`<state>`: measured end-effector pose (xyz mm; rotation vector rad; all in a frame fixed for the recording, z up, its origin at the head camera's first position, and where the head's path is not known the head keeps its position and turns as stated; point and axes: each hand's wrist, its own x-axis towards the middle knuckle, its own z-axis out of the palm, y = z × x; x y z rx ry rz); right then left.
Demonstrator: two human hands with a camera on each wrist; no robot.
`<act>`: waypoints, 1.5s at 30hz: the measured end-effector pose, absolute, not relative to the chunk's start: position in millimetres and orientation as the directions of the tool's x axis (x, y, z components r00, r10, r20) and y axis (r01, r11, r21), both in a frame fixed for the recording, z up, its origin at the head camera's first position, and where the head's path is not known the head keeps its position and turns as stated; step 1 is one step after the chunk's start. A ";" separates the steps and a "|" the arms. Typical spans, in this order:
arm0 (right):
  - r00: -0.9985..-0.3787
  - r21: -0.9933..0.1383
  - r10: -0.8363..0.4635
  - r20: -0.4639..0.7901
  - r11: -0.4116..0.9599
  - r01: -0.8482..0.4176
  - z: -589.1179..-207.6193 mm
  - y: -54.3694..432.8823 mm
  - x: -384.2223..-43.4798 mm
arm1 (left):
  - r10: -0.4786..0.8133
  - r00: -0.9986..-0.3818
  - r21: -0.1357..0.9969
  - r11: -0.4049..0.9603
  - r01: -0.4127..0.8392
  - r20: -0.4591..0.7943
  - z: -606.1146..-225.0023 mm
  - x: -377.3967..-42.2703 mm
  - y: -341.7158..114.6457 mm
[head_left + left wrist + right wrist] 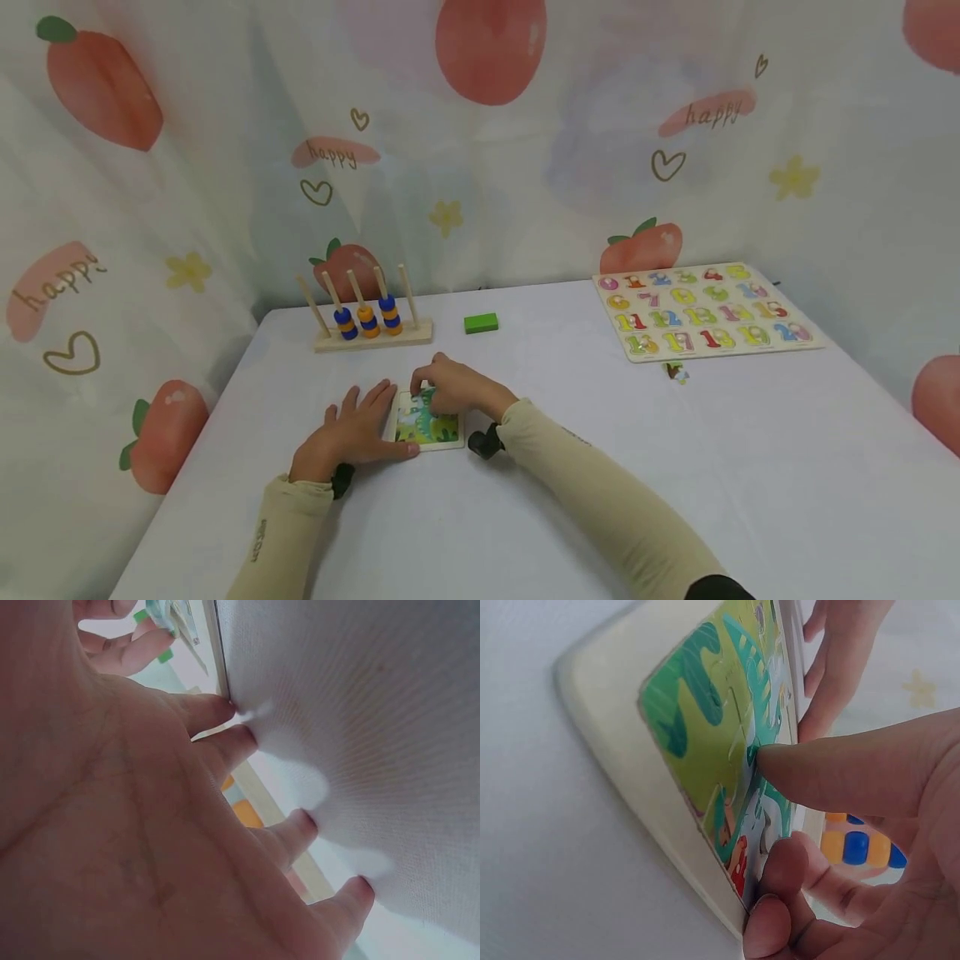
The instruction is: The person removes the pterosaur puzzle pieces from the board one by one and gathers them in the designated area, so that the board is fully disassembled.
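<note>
A small jigsaw puzzle [426,427] with a green dinosaur picture lies in a pale frame on the table. Flat beside its left side rests my left hand [356,429], fingers spread, thumb along the near edge of the frame. In the left wrist view its fingertips [304,819] press on the white cloth. My right hand [457,385] reaches over the puzzle from the right. Its bent thumb and fingers close around a puzzle piece [771,817] in the picture, the thumb tip touching the surface. Part of the picture is hidden under this hand.
Behind the puzzle stands a wooden peg rack [375,337] with blue and orange beads. A green block [481,323] lies to its right. At the back right is a number board [705,312], with a loose puzzle piece [676,372] by its near edge. A printed curtain [525,192] hangs behind.
</note>
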<state>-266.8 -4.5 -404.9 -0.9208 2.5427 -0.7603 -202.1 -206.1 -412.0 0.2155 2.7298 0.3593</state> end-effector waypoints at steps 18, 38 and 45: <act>-0.737 -0.583 -0.675 -0.047 0.617 -0.528 -410.4 -2.1 -269.7 | 0.208 -0.914 0.293 0.950 0.104 -0.348 -412.7 -200.6 -207.2; -0.773 -0.670 -0.634 -0.020 0.582 -0.460 -412.2 2.0 -274.4 | 0.182 -0.917 0.276 0.958 0.083 -0.356 -412.7 -201.5 -206.9; -0.813 -0.708 -0.581 -0.041 0.591 -0.387 -411.1 -0.5 -272.3 | 0.170 -0.916 0.271 0.960 0.070 -0.363 -413.0 -202.2 -205.8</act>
